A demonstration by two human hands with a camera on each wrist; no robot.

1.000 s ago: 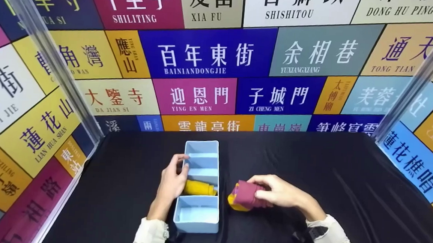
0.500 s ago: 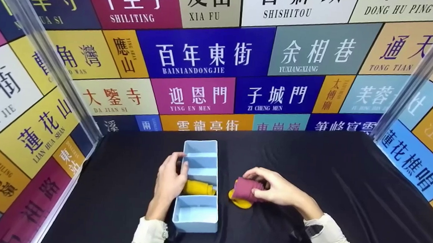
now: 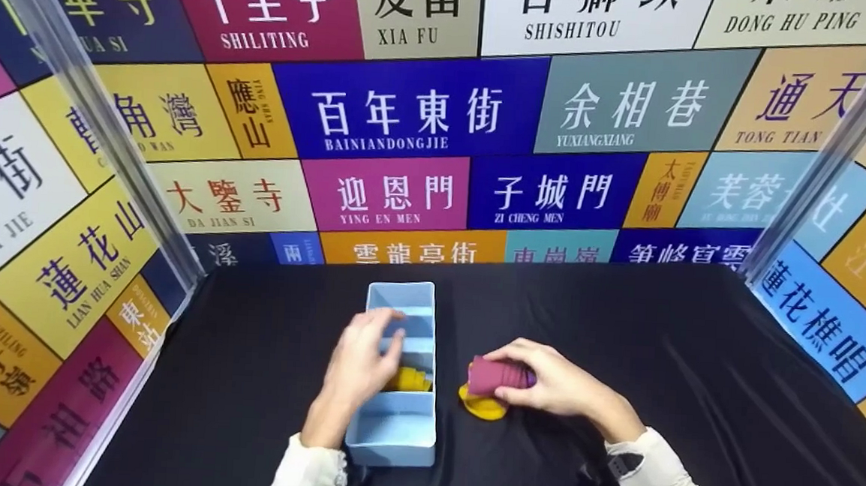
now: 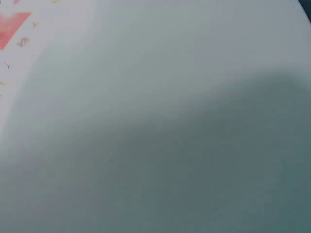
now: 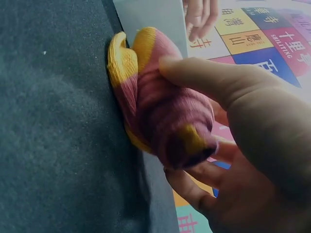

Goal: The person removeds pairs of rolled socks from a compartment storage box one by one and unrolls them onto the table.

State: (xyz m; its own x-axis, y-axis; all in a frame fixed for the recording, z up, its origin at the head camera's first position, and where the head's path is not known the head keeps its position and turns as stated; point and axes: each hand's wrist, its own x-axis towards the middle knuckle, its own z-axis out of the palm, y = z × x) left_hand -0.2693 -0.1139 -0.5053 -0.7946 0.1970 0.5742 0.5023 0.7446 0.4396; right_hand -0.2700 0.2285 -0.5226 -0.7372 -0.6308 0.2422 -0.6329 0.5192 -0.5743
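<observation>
My right hand [image 3: 563,382] grips a rolled-up maroon sock bundle [image 3: 491,376] with yellow ends, low over the black cloth right of the box. In the right wrist view the thumb presses the side of the sock bundle [image 5: 167,99], fingers underneath; a yellow-tipped flap sticks out beside the roll. My left hand [image 3: 362,355] hovers over the light blue divided box [image 3: 394,455], fingers loosely bent with nothing visible between them. A yellow rolled sock [image 3: 413,379] lies in one compartment, partly hidden by this hand. A blurred pale surface fills the left wrist view.
Black cloth [image 3: 586,312] covers the table. Behind it stands a wall of colourful printed place-name panels [image 3: 411,110], with clear upright posts [image 3: 821,169] at the corners. The box's other compartments stand in a row away from me.
The left hand has left the box's left rim and moved right, over the compartments. The right hand keeps hold of the sock bundle, which has turned slightly, its yellow flap now hanging lower.
</observation>
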